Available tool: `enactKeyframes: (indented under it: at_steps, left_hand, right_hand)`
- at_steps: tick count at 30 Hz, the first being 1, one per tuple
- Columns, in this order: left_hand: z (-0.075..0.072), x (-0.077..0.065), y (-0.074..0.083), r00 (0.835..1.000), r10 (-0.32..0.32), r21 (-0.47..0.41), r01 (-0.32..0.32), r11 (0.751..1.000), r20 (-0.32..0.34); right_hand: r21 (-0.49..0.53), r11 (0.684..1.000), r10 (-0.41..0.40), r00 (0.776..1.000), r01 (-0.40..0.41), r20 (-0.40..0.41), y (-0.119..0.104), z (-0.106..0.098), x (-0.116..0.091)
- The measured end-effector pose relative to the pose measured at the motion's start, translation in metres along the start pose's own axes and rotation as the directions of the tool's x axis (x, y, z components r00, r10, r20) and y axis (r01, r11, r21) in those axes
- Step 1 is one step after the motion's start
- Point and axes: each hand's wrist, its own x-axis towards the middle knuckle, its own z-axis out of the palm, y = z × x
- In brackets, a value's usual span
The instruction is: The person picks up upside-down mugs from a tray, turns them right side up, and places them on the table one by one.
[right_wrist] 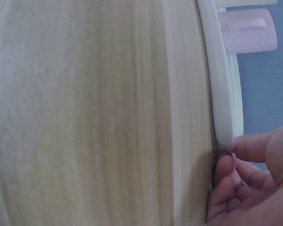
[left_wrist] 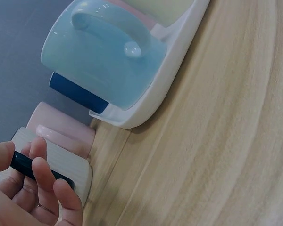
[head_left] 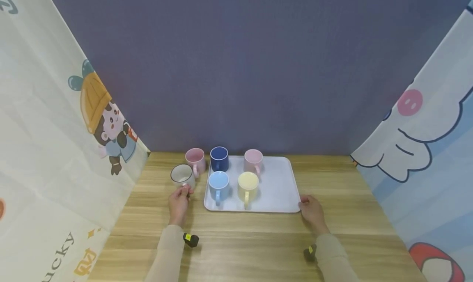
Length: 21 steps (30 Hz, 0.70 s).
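Note:
With thumb and fingers, my left hand (head_left: 178, 206) pinches the dark handle (left_wrist: 24, 165) of a white mug (head_left: 182, 173) that has a dark rim. This mug is on the table left of a white tray (head_left: 278, 187), close to a pink mug (head_left: 196, 158) behind it. My right hand (head_left: 313, 212) pinches the tray's near right corner, thumb on the rim and fingers curled below it. On the tray are a light blue mug (head_left: 219, 184), a yellow mug (head_left: 248, 184), a navy mug (head_left: 219, 156) and a paler pink mug (head_left: 253, 159).
The wooden table (head_left: 251, 245) runs back to a dark grey-blue wall panel (head_left: 244, 76). Printed cloths flank it, a cream one (head_left: 48, 122) on the left and a blue and white one (head_left: 425, 191) on the right.

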Motion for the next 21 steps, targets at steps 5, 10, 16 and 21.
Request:
enactKeyframes:
  at_steps: [5,10,16,21]
  left_hand:
    - [0.003,0.002,-0.006,1.000,0.012,-0.007,-0.012,1.000,-0.027]
    - [0.009,0.000,-0.009,0.994,0.026,0.009,-0.025,1.000,-0.102]
    - [0.021,-0.018,-0.004,0.956,0.201,0.206,-0.156,0.966,-0.215]
    - [0.039,-0.043,0.003,0.933,0.352,0.342,-0.306,0.888,-0.079]
  right_hand:
    - [-0.015,1.000,0.001,1.000,-0.001,-0.011,0.000,0.000,-0.001]
    - [-0.017,1.000,-0.003,1.000,0.002,-0.014,0.001,-0.001,-0.002]
    - [-0.033,0.999,-0.003,1.000,0.003,-0.003,-0.001,-0.001,-0.004]
    - [-0.041,0.999,0.015,1.000,-0.015,0.010,-0.002,0.000,-0.004]
